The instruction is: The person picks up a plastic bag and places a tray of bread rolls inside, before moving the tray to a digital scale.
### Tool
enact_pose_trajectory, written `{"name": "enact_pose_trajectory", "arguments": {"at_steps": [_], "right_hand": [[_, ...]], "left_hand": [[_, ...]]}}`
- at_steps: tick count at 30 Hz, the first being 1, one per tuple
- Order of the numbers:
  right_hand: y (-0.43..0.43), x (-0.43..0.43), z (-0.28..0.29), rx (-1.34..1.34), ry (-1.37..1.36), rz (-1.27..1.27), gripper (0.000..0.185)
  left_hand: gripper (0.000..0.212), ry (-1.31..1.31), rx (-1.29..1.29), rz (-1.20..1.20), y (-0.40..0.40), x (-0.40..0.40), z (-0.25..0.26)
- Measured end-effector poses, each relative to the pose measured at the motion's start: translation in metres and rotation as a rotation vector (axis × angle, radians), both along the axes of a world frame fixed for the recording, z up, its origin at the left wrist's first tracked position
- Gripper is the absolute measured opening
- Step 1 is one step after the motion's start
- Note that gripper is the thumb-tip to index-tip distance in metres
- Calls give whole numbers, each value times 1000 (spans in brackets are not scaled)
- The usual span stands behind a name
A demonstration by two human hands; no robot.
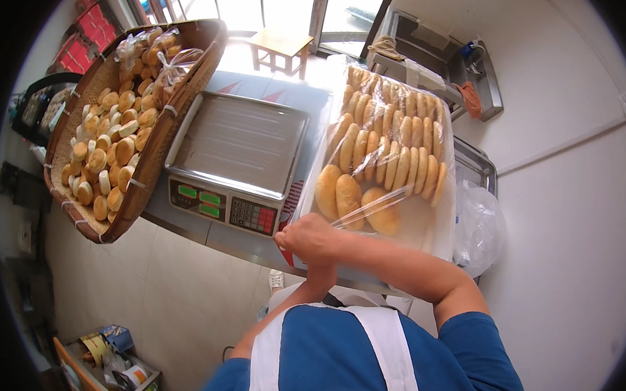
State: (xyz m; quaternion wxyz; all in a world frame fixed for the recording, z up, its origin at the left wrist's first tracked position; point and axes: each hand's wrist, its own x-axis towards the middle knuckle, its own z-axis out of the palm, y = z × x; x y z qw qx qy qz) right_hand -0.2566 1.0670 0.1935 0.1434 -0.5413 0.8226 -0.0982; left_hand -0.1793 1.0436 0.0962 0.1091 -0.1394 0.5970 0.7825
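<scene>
In front of me, a white tray [422, 243] holds rows of golden oval buns [389, 159] under clear plastic film [367, 129]. A taut, gathered strand of the film runs to the tray's near left corner. There my right hand [308, 239] is closed on the film, its forearm crossing over the tray's near edge. My left hand [321, 276] comes up from below at the same spot; only its wrist shows, and the fingers are hidden behind my right hand. Several larger buns [350, 197] lie loosely at the tray's near end.
Left of the tray stands a digital scale [236, 143] with lit green displays. A woven basket [157, 171] of small round pastries [108, 147] leans beside it. Clear plastic bags [476, 225] hang at the right. Farther off are a wooden stool [281, 42] and a metal sink [478, 87].
</scene>
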Motion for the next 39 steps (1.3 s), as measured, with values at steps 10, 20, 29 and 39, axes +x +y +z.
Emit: {"name": "enact_pose_trajectory", "arguments": {"at_steps": [10,20,29,39], "right_hand": [[33,49,-31,-406,-81,-264,13],[238,96,-89,-487,-103,-1624,52],[221,86,-67,-630,-102,-1721,21],[217,123,-48,-669,-40,-1420,61]], "left_hand": [[16,-97,494,166,-13,11,-46],[8,-306,643,-18,20,11,-47],[29,-435,620,-13,48,-23,-26],[39,-382,635,-179,30,-51,62]]}}
